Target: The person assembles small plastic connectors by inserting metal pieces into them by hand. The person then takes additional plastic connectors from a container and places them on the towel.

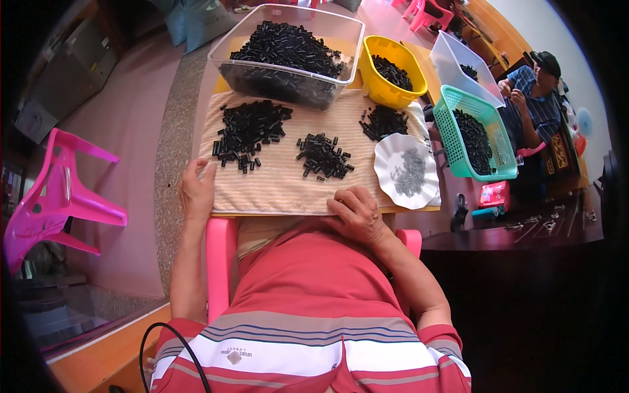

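My left hand rests at the left edge of a towel-covered board, loosely bent, with thumb and fingers apart and nothing seen in it. My right hand lies on the front edge, fingers stretched over the towel, holding nothing. Ahead of them are three piles of small black plastic pieces: a large left pile, a middle pile and a right pile. Nearest my right hand stands a white scalloped plate bearing a heap of thin clear or silvery small parts, too fine to make out.
Behind the piles stand a clear bin and a yellow basin, both holding black pieces. At right are a green basket, a white bin and a seated person with raised hands. A pink stool stands left.
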`<state>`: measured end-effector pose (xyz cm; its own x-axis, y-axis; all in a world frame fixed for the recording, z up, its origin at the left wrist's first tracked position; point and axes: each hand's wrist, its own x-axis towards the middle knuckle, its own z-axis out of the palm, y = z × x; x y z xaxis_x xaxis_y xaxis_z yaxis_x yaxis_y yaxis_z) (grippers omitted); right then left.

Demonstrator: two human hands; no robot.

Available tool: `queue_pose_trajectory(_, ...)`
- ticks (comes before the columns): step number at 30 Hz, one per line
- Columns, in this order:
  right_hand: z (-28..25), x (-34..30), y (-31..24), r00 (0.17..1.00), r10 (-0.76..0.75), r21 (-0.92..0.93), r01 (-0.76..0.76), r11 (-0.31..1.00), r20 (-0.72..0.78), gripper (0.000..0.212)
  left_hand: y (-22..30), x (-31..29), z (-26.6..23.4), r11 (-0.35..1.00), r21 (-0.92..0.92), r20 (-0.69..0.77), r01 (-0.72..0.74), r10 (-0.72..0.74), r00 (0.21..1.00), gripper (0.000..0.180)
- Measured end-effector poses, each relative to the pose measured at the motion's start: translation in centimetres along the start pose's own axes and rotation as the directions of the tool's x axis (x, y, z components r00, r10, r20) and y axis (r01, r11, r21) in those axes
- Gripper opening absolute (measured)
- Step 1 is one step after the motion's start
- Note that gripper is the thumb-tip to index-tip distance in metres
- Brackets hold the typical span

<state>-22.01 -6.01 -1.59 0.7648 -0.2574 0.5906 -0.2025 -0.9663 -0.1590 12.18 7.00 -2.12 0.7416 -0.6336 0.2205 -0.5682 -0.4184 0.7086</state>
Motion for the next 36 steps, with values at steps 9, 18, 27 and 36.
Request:
queue_pose_trajectory(9, 0.2, -0.1, 0.2, 0.999, -0.033, -0.029, 0.033, 0.999, -0.005, 0.027, -0.4, -0.3, 0.1, 1.0, -0.031, -0.016, -0.005, 0.004, 1.0, 0.029)
queue_pose_trajectory(18, 0.2, -0.7, 0.5, 0.998, -0.055, -0.051, 0.057, 0.997, 0.03, 0.029, -0.4, -0.7, 0.0, 1.0, -0.01, -0.005, 0.005, -0.005, 1.0, 0.028)
queue_pose_trajectory(27, -0.2, -0.7, 0.5, 0.998, -0.045, -0.101, 0.049, 0.994, 0.034, 0.025, -1.0, -2.0, 0.4, 0.999, -0.034, -0.026, 0.0, -0.001, 1.0, 0.028)
queue_pose_trajectory(36, 0.2, -0.7, 0.2, 1.0, -0.031, -0.129, 0.032, 0.991, 0.006, 0.019, -2.4, -1.6, 0.3, 0.998, -0.045, 0.036, -0.035, 0.037, 0.999, 0.032)
